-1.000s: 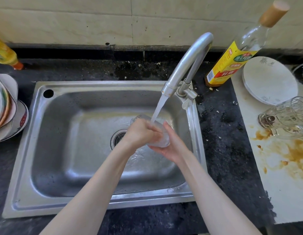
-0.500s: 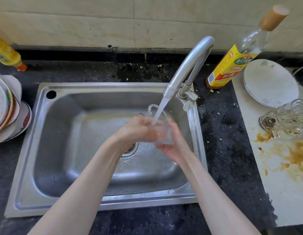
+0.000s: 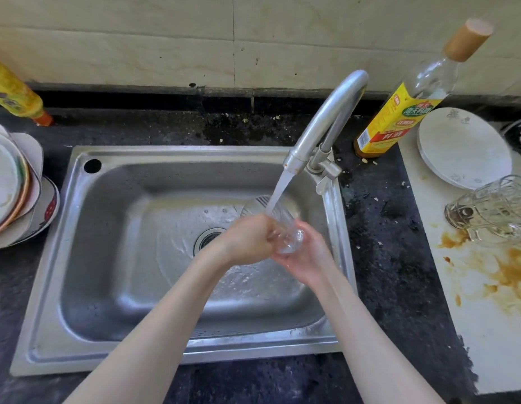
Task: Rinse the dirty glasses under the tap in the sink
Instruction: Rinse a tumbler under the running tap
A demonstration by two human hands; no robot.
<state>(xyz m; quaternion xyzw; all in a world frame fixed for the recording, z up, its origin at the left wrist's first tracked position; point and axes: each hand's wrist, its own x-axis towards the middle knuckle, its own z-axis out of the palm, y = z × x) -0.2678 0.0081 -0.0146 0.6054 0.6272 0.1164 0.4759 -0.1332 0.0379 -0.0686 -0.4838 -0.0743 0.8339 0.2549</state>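
Observation:
A clear glass (image 3: 278, 225) is held over the steel sink (image 3: 113, 258), tilted with its mouth up and away from me. Water from the curved tap (image 3: 326, 121) runs into it. My left hand (image 3: 249, 240) wraps the glass from the left. From the right, my right hand (image 3: 308, 255) cups its base. More clear glasses (image 3: 498, 211) lie on their sides on the stained white board (image 3: 492, 316) at the right.
A yellow-labelled bottle (image 3: 405, 112) stands behind the tap, close to its right. A white plate (image 3: 463, 147) lies on the board. Stacked plates (image 3: 14, 188) sit left of the sink. A yellow bottle (image 3: 14, 94) stands at the back left.
Both hands have turned the glass under the stream, so its mouth now tilts up and away; the hands stayed at the same spot in the sink.

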